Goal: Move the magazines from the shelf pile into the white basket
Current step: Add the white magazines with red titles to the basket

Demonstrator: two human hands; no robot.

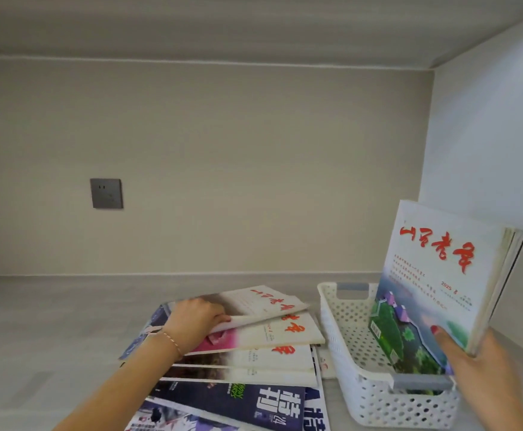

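A fanned pile of magazines (pixel 263 359) lies on the grey shelf, most with white covers and red brush lettering. My left hand (pixel 193 321) grips the near edge of the top magazine (pixel 263 301) and lifts it off the pile. To the right stands the white perforated basket (pixel 362 377) with grey handles. My right hand (pixel 484 365) holds a small stack of magazines (pixel 434 290) upright, its lower end inside the basket, cover with a green landscape facing me.
The shelf is a closed niche with a back wall, a right side wall (pixel 487 135) close behind the basket, and a board overhead. A grey wall socket (pixel 106 193) sits on the back wall at left. Dark-covered magazines (pixel 254 402) lie at the pile's near end.
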